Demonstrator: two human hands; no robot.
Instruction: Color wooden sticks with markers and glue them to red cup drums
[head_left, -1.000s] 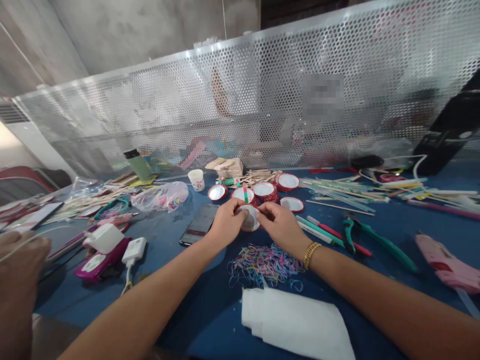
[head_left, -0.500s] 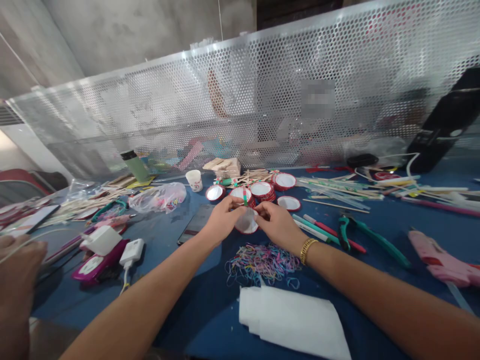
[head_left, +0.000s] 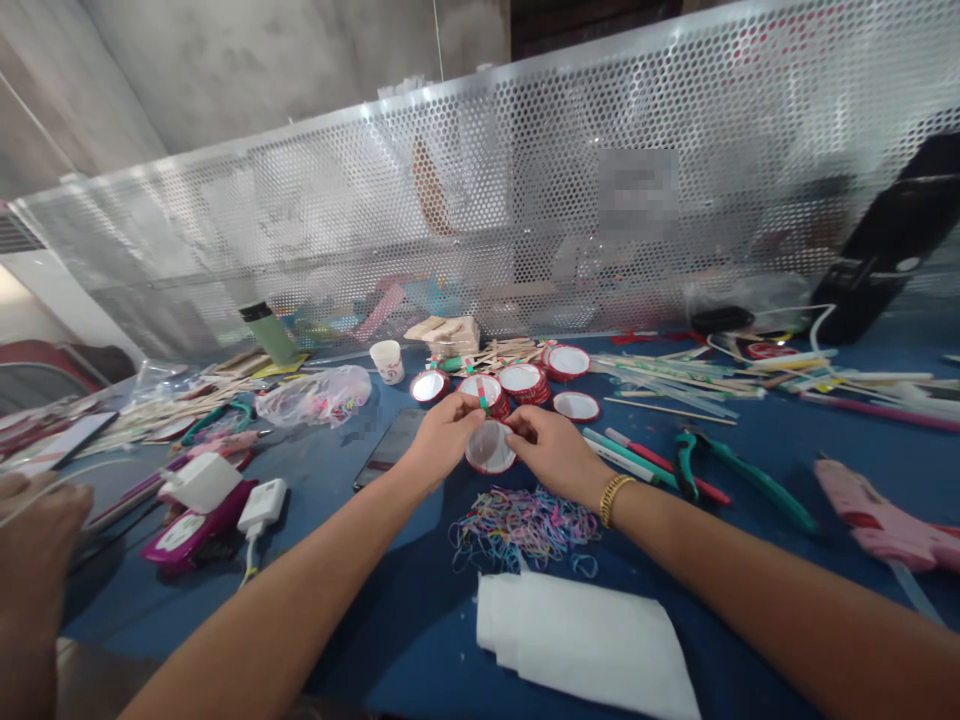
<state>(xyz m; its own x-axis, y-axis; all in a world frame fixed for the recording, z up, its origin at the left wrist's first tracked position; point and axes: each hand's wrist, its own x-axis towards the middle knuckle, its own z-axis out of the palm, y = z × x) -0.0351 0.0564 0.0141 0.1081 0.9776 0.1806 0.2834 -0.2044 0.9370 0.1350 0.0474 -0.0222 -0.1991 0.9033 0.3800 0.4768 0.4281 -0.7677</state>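
Observation:
Between my hands is a round red-rimmed disc [head_left: 490,447] with a pale, translucent face, tilted towards me. A short red and green strip stands up at its top edge. My left hand [head_left: 448,432] pinches the disc at its upper left, by the strip. The thumb and fingers of my right hand [head_left: 546,440] are closed on its right rim. Just behind are stacks of similar red-rimmed discs [head_left: 523,381], and a single disc [head_left: 576,405] lies to the right. A tangled heap of coloured rubber bands [head_left: 525,528] lies below my hands.
White folded sheets [head_left: 585,640] lie in front, a dark phone [head_left: 388,448] at left. Pens [head_left: 637,462], teal pliers [head_left: 750,475] and a pink glue gun [head_left: 885,510] lie right. A paper cup [head_left: 387,361] stands behind. Another person's hand [head_left: 41,530] is at far left.
The disc has tipped so more of its pale face shows, and it has shifted slightly left. Both hands keep their grip.

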